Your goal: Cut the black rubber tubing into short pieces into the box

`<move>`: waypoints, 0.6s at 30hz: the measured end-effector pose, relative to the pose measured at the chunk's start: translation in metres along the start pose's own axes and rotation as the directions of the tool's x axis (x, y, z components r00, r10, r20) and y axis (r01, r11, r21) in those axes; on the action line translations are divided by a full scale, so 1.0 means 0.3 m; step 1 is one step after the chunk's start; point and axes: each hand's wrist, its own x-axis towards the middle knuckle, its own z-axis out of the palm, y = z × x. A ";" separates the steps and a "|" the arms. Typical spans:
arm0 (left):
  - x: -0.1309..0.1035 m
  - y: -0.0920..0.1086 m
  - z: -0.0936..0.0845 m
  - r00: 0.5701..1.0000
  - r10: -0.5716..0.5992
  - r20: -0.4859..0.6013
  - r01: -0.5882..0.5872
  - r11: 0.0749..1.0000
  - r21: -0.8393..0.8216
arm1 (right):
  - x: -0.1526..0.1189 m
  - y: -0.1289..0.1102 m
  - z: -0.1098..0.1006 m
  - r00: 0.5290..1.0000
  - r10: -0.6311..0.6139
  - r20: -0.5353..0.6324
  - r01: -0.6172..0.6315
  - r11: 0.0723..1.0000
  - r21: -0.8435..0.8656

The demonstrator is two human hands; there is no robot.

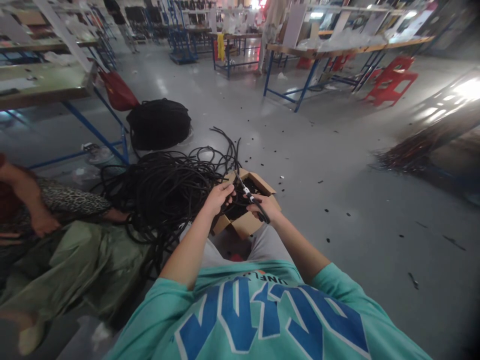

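Note:
My right hand is wrapped round a tool with a dark handle, a white middle part and a thin metal tip pointing up and left. My left hand is just left of that tip, its fingers pressed together; what they hold, if anything, is too small to name. Below both hands stands an open cardboard box with small dark pieces inside. A large tangle of black cords lies on the floor to the left of the box.
A person's arm and patterned clothing are at the left edge, near a green sheet. Behind the cords lies a black bundle. Small dark scraps dot the floor; blue-legged tables and red stools stand farther back.

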 end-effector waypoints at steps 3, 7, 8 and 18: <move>0.001 0.000 -0.013 0.998 -0.030 -0.061 0.029 0.999 -0.016 | 0.011 -0.013 -0.004 0.998 -0.026 -0.056 0.028 0.999 0.032; -0.045 0.020 -0.016 0.997 -0.011 -0.070 0.002 0.992 -0.125 | -0.026 -0.012 0.007 1.000 -0.030 -0.010 0.031 0.991 0.133; -0.061 0.027 -0.014 0.996 -0.005 -0.090 -0.008 0.989 -0.146 | -0.042 -0.008 0.012 1.000 -0.016 0.009 0.014 0.989 0.146; -0.173 0.080 0.025 0.964 0.090 -0.250 -0.102 0.994 -0.036 | -0.195 0.027 0.045 0.992 -0.117 0.044 0.122 0.982 -0.146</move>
